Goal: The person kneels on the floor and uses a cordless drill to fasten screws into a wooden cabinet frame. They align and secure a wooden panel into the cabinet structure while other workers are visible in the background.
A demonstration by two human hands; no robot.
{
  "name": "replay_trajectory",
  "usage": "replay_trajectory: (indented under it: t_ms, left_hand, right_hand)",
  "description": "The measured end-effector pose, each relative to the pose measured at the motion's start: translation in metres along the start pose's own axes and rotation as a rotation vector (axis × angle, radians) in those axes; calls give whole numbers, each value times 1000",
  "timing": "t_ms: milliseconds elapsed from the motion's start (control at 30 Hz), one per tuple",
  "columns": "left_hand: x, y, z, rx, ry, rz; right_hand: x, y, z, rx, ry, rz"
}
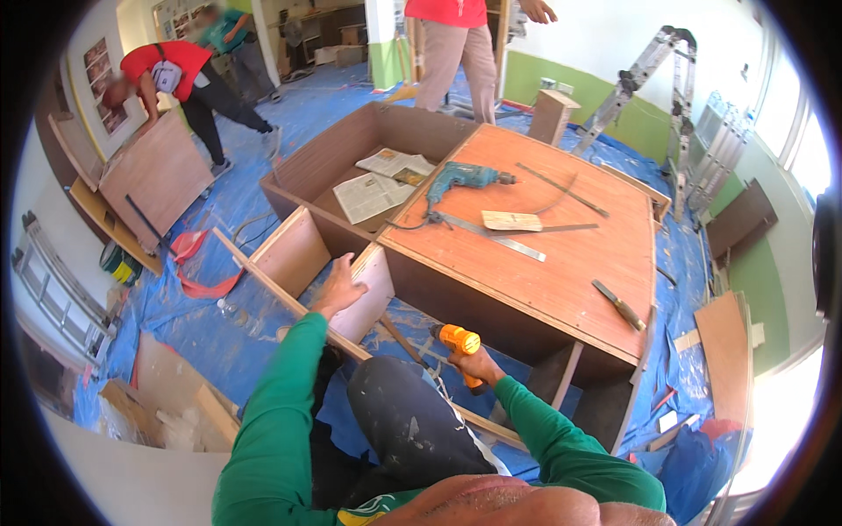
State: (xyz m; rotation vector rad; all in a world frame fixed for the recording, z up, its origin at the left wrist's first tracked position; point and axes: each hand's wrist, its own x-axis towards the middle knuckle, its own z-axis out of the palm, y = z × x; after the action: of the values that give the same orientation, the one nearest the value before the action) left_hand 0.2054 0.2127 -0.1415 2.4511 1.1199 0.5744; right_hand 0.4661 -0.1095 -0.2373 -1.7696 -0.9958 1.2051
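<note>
My right hand is wrapped round the handle of a yellow-orange cordless drill, low inside the frame of a wooden cabinet. The drill's nose points left. Fingers apart, my left hand is at the upper edge of a pale divider panel. Whether it presses on that edge I cannot tell. The cabinet lies on its back or side, with an orange-brown plywood top. On this top are a teal corded drill, a chisel, a steel ruler and a piece of light wood.
Newspapers lie in the open far compartment. A ladder stands at the back right. Blue sheeting covers the floor. One person in red bends over a board; another stands behind the cabinet. Board scraps lie at left.
</note>
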Motion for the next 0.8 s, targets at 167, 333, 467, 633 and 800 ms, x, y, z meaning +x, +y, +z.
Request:
replay_trajectory:
  t_ms: [167,333,467,633,800]
  left_hand:
    - [-48,-24,-47,86,-268,116]
    - [-75,-47,-97,210,-482,-44]
    - [-73,2,-115,334,-648,-62]
    - [-89,17,-112,420,-589,-51]
    - [-94,-7,-99,434,-432,26]
  right_hand:
    - [-58,8,-3,-155,158,-27]
    - [-74,-42,3,-506,100,4]
    - [-61,-1,-3,-718,95,7]
    - [-44,30,4,-875,6,86]
    - [-38,73,8,-866,-29,157]
